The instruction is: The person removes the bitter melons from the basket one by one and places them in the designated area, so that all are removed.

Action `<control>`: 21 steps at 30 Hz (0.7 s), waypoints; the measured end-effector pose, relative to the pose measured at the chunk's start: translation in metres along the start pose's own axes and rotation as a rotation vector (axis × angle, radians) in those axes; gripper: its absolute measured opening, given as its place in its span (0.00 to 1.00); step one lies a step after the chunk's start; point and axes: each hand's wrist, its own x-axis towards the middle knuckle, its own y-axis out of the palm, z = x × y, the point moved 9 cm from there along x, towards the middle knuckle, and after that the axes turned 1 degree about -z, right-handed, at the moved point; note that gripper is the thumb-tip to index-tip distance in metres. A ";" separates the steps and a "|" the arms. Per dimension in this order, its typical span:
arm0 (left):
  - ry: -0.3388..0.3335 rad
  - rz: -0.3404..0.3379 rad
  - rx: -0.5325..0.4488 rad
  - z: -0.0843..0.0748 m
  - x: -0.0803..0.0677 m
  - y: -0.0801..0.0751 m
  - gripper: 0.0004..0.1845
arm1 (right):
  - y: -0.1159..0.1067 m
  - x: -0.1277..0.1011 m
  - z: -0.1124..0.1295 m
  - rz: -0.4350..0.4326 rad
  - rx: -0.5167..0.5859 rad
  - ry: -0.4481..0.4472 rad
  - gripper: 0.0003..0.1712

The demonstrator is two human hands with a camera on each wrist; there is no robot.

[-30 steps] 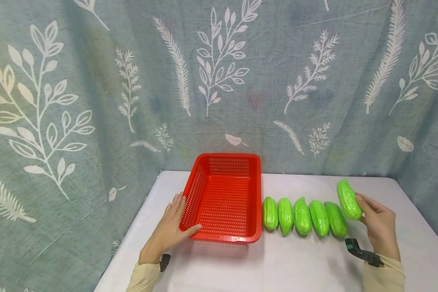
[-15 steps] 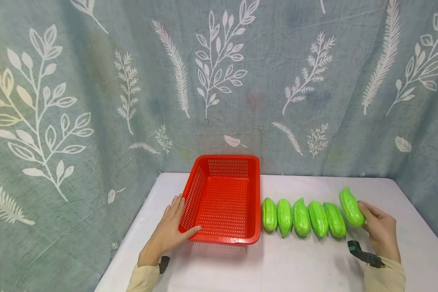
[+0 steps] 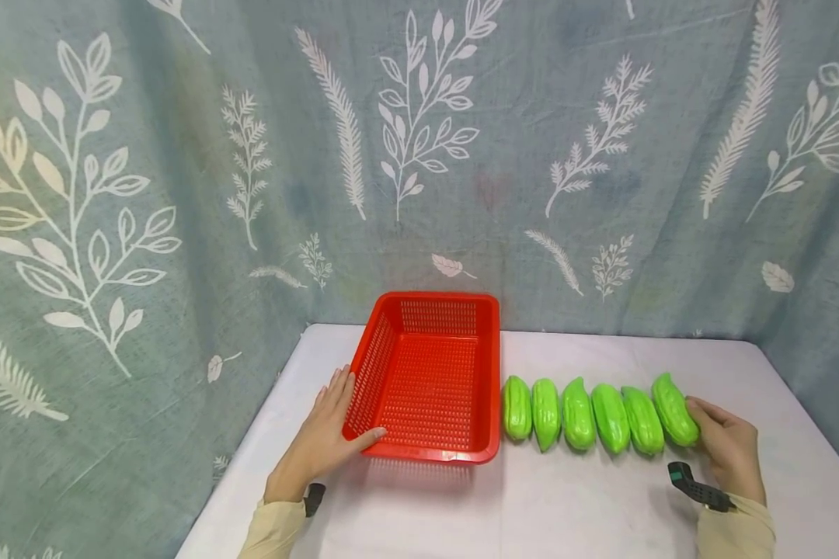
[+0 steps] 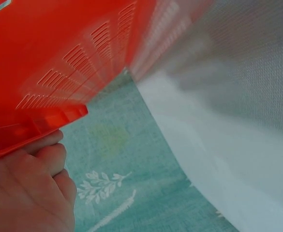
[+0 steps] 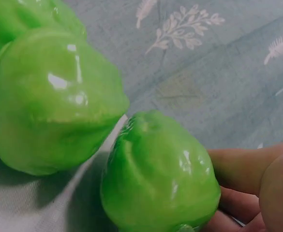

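A red plastic basket [image 3: 429, 456] with slotted sides stands on the white table, nothing inside it. My left hand [image 3: 325, 435] lies on its near left corner, fingers straight along the outer side and thumb over the front rim. The left wrist view shows fingers right beneath the basket's rim [image 4: 39, 137]. At the right, my right hand [image 3: 730, 446] holds a glossy, ridged green toy vegetable [image 3: 673, 411] by its right side, low at the table. It forms the right end of a row of similar long green vegetables [image 3: 610, 419]. The right wrist view shows the held vegetable [image 5: 160, 179] close beside its neighbour [image 5: 59, 106].
The row of green vegetables runs from the basket's right wall toward my right hand. A grey-green curtain [image 3: 489, 155] with white leaf prints hangs behind the table [image 3: 566, 512] and along both sides.
My right hand has lowered the green toy vegetable to the table, to the right end of the row. The left hand has kept its place on the basket.
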 end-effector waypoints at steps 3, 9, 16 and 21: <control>0.008 -0.005 0.005 -0.001 0.001 -0.001 0.64 | -0.001 -0.001 0.001 -0.001 -0.031 -0.020 0.40; 0.016 -0.002 -0.006 -0.004 -0.001 -0.003 0.64 | 0.000 -0.003 0.003 0.018 -0.080 -0.042 0.40; 0.002 0.005 -0.020 -0.003 -0.001 -0.001 0.64 | 0.001 -0.001 0.003 0.043 -0.174 -0.069 0.40; 0.002 0.003 -0.021 -0.001 0.000 -0.001 0.64 | 0.001 -0.002 0.006 0.049 -0.219 -0.090 0.40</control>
